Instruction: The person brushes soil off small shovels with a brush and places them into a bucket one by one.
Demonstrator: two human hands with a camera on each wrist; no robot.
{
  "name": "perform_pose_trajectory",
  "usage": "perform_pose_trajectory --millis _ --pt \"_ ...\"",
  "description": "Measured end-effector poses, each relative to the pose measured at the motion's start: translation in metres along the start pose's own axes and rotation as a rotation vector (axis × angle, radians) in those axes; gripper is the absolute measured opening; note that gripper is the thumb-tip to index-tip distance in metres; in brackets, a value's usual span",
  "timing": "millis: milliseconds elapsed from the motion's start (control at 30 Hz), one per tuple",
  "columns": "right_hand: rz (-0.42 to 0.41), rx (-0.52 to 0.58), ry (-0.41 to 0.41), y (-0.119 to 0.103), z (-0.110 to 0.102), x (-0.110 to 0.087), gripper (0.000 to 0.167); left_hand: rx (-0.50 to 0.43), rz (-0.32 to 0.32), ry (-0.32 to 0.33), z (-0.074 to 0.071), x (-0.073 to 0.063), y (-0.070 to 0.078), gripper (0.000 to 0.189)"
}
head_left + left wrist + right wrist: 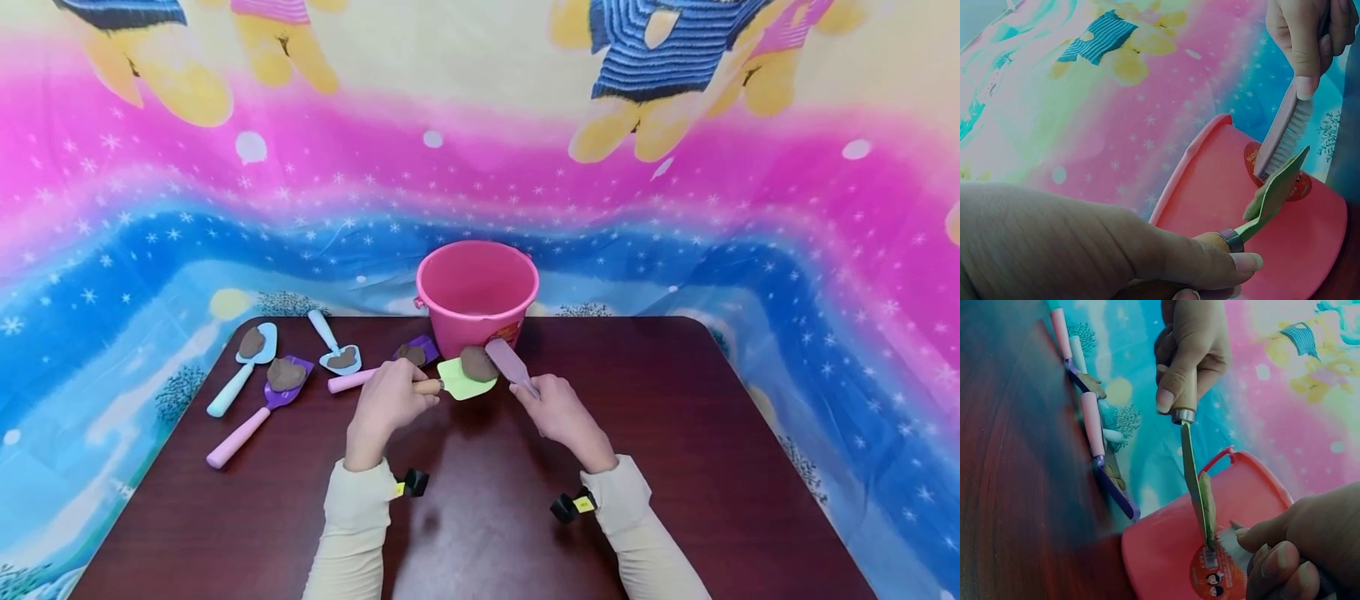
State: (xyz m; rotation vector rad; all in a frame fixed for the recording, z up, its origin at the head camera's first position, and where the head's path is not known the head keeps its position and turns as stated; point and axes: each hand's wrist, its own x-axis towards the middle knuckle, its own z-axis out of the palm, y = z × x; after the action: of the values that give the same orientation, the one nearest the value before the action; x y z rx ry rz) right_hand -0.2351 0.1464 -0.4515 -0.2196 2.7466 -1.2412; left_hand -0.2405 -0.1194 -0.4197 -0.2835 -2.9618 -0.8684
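My left hand grips the wooden handle of a small light-green shovel. A brown clay-like lump lies on its blade, in front of the pink bucket. In my right hand is a mauve-backed brush; its white bristles face the lump. In the left wrist view the brush's end is close against the lump and blade; firm contact cannot be told. The right wrist view shows the shovel blade edge-on, with the lump on the brush's side.
Left on the dark wooden table lie a purple shovel with a pink handle, another like it beside the bucket, and two light-blue shovels, all bearing brown lumps. A patterned cloth hangs behind.
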Motion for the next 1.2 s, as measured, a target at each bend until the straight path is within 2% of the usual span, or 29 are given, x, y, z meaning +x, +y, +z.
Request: perform_pose_trajectory --millis 133,267,400,567,833,1033,1200 --pt "-0.013 0.032 0.023 -0.003 -0.002 -0.002 0.041 0.005 -0.007 -0.011 0.0 0.0 0.0 0.012" --pt "-0.062 0.07 0.024 -0.008 0.002 -0.006 0.039 0.003 -0.014 -0.017 0.001 0.0 0.002 0.012" --pt "-0.117 0.104 -0.035 -0.016 0.014 -0.009 0.038 -0.004 -0.014 -0.021 0.003 -0.001 0.004 0.012" --pt "-0.148 0.136 -0.112 -0.024 0.027 -0.012 0.032 0.002 -0.007 -0.005 0.003 -0.001 0.005 0.013" --pt "-0.189 0.116 -0.147 -0.028 0.034 -0.013 0.032 -0.009 0.016 -0.002 0.004 0.0 0.005 0.013" --pt "-0.193 0.102 -0.151 -0.026 0.036 -0.011 0.037 -0.03 0.052 0.003 0.004 0.002 0.006 0.008" --pt "-0.176 0.083 -0.154 -0.022 0.038 -0.008 0.037 -0.039 0.072 -0.02 0.003 0.002 0.006 0.017"
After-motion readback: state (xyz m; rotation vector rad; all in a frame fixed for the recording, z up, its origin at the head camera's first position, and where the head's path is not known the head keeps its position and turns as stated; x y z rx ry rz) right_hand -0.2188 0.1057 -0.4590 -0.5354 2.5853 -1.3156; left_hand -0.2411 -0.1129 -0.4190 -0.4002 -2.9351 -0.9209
